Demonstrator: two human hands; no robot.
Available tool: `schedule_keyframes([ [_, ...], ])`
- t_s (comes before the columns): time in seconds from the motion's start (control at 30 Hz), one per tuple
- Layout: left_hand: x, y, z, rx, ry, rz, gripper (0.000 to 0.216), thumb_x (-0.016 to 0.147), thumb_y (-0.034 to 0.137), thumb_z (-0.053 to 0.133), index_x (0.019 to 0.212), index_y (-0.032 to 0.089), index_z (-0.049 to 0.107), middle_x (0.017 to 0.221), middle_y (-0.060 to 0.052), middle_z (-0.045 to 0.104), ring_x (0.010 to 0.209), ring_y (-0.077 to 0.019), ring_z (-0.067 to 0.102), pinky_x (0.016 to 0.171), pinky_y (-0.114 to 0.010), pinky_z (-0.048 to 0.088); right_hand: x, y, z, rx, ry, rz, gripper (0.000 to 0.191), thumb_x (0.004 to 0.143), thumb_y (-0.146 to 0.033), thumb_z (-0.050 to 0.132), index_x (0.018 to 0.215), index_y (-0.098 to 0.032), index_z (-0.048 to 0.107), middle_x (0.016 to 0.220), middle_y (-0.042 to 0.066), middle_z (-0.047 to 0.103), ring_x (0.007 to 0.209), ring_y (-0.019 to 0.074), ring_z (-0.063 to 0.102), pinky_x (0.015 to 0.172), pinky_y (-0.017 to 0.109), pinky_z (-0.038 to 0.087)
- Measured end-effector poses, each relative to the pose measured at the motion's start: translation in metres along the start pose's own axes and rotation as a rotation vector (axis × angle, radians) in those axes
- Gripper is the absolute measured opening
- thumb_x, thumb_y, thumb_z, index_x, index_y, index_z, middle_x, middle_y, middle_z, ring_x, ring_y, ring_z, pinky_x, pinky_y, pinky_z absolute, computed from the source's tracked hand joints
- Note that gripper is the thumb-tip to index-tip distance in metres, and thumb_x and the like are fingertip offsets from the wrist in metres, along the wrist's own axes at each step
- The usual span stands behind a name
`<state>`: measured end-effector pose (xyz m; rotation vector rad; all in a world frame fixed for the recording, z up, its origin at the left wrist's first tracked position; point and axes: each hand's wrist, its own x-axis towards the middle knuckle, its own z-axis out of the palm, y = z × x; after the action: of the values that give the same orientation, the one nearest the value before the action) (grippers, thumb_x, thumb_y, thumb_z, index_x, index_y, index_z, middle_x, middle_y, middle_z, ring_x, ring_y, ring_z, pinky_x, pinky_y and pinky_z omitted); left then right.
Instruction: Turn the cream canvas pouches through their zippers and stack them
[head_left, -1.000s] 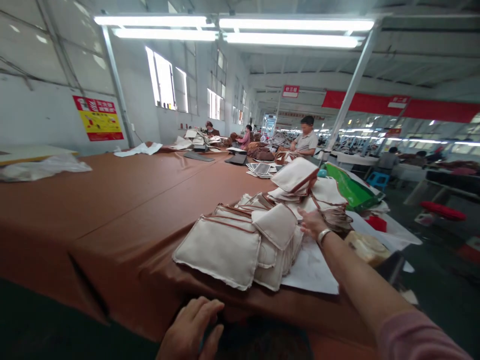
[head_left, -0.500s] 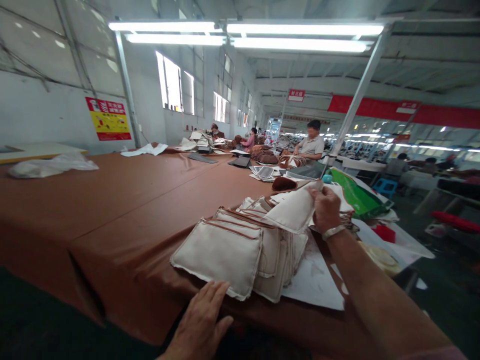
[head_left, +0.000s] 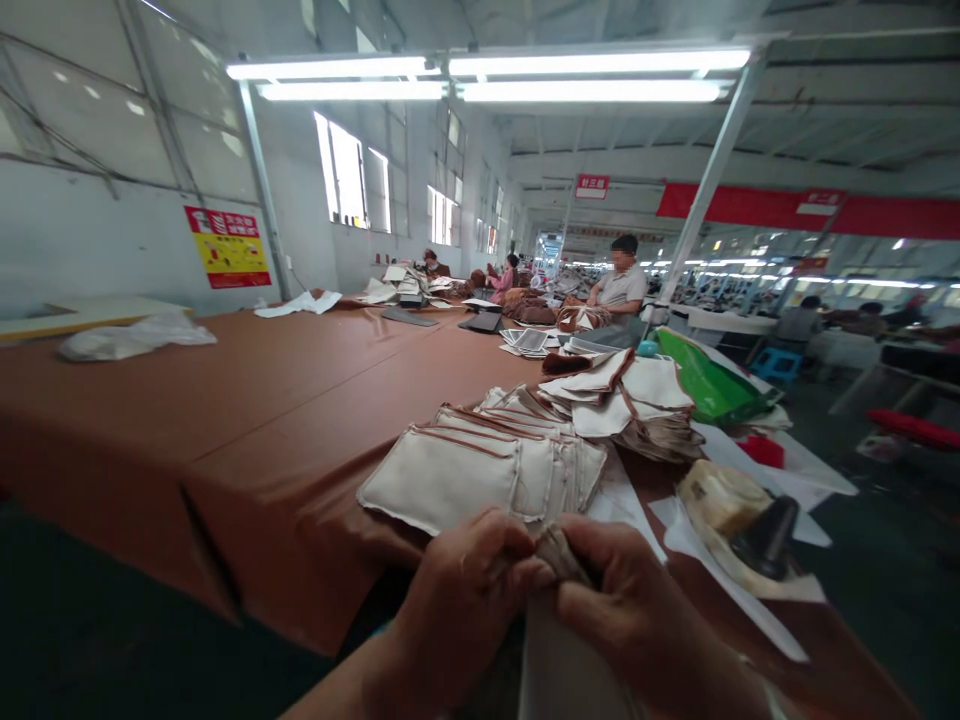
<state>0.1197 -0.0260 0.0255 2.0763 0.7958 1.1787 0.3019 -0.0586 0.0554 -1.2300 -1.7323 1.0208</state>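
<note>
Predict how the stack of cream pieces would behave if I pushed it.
The stack would probably spread or slide rather than move as one block, since its pieces overlap with no visible tie. They may well flex: the held piece bunches between the left hand and right hand. The brown cover could ruck up too, as it wrinkles beside the stack.

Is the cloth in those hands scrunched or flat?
Scrunched on top: the cloth bunches up where the left hand and right hand pinch it. Lower down it leaves the picture, so I cannot tell.
</note>
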Motion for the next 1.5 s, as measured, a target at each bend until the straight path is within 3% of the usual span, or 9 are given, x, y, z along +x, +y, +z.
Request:
schedule_keyframes([
  [0.3, -0.026, -0.012, -0.012, -0.118, -0.129, -0.209, 0.029, 0.087, 0.040, 0.066, 0.077, 0.016, 0.055, 0.072, 0.002, 0.048, 0.065, -0.0126, 0.043, 0.059, -0.022, 0.035, -0.016, 0.027, 0.037, 0.175, -0.016, 0.016, 0.007, 0.074, -0.010, 0.052, 0.072, -0.017, 0.051, 0.065, -0.005, 0.037, 0.060, 0.0102, 0.030, 0.052, 0.023, 0.026],
  [0.53, -0.031, -0.011, -0.017, 0.233, 0.010, -0.050, 0.031, 0.092, 0.037, 0.058, 0.071, 0.017, 0.049, 0.075, -0.001, 0.048, 0.072, -0.0162, 0.043, 0.067, -0.028, 0.030, -0.024, 0.029, 0.064, 0.366, 0.200, 0.087, 0.020, 0.085, -0.034, 0.061, 0.076, -0.016, 0.058, 0.065, -0.002, 0.046, 0.060, 0.0122, 0.038, 0.054, 0.023, 0.033],
  [0.67, -0.036, -0.007, -0.035, -0.211, -0.283, -0.222, 0.030, 0.092, 0.042, 0.059, 0.079, 0.017, 0.048, 0.074, 0.002, 0.046, 0.068, -0.0131, 0.039, 0.062, -0.025, 0.030, -0.029, 0.036, 0.063, 0.498, 0.289, 0.035, 0.038, 0.094, -0.049, 0.048, 0.077, -0.018, 0.063, 0.064, 0.000, 0.050, 0.059, 0.0144, 0.043, 0.055, 0.024, 0.038],
  [0.73, -0.038, -0.006, -0.044, -0.485, -0.433, -0.304, 0.032, 0.090, 0.043, 0.063, 0.082, 0.016, 0.047, 0.076, 0.002, 0.046, 0.068, -0.0119, 0.038, 0.060, -0.023, 0.030, -0.027, 0.034, 0.062, 0.455, 0.346, -0.045, 0.028, 0.093, -0.045, 0.053, 0.095, -0.020, 0.067, 0.088, 0.004, 0.062, 0.080, 0.0187, 0.054, 0.071, 0.025, 0.044],
  [0.83, -0.039, -0.004, -0.052, -0.715, -0.471, -0.374, 0.034, 0.085, 0.041, 0.070, 0.083, 0.016, 0.048, 0.078, 0.001, 0.048, 0.070, -0.0113, 0.041, 0.062, -0.022, 0.032, -0.022, 0.028, 0.067, 0.514, 0.116, -0.059, 0.031, 0.092, -0.041, 0.054, 0.117, -0.024, 0.061, 0.114, 0.006, 0.061, 0.101, 0.0230, 0.056, 0.086, 0.030, 0.045],
  [0.93, -0.037, -0.003, -0.057, -0.810, -0.480, -0.442, 0.034, 0.082, 0.039, 0.074, 0.090, 0.015, 0.051, 0.083, -0.001, 0.054, 0.073, -0.0123, 0.046, 0.066, -0.022, 0.035, -0.018, 0.026, 0.076, 0.568, -0.104, -0.025, 0.031, 0.094, -0.043, 0.050, 0.113, -0.021, 0.061, 0.099, 0.006, 0.062, 0.088, 0.0214, 0.056, 0.077, 0.031, 0.047],
  [1.23, -0.024, -0.009, -0.069, -0.465, -0.632, -0.563, 0.040, 0.083, 0.048, 0.070, 0.100, 0.013, 0.063, 0.083, 0.000, 0.058, 0.071, -0.0112, 0.045, 0.061, -0.019, 0.034, -0.024, 0.041, 0.068, 0.113, 0.011, -0.186, 0.024, 0.092, -0.038, 0.058, 0.081, -0.018, 0.055, 0.071, -0.002, 0.047, 0.065, 0.0127, 0.041, 0.059, 0.025, 0.034],
  [1.37, -0.013, -0.016, -0.063, -0.533, -0.680, -0.630, 0.043, 0.071, 0.042, 0.081, 0.095, 0.012, 0.061, 0.079, 0.001, 0.058, 0.068, -0.0102, 0.046, 0.060, -0.019, 0.034, -0.016, 0.035, 0.051, 0.083, -0.102, -0.146, 0.016, 0.090, -0.032, 0.059, 0.086, -0.016, 0.057, 0.068, -0.004, 0.045, 0.060, 0.0114, 0.037, 0.053, 0.024, 0.029],
  [1.5, 0.005, -0.016, -0.065, -0.405, -0.696, -0.520, 0.034, 0.074, 0.034, 0.077, 0.097, 0.013, 0.063, 0.076, 0.003, 0.055, 0.069, -0.0107, 0.046, 0.059, -0.018, 0.035, -0.004, 0.031, 0.042, -0.008, -0.142, -0.153, 0.005, 0.088, -0.020, 0.057, 0.085, -0.018, 0.055, 0.070, -0.004, 0.047, 0.062, 0.0115, 0.040, 0.055, 0.024, 0.031],
])
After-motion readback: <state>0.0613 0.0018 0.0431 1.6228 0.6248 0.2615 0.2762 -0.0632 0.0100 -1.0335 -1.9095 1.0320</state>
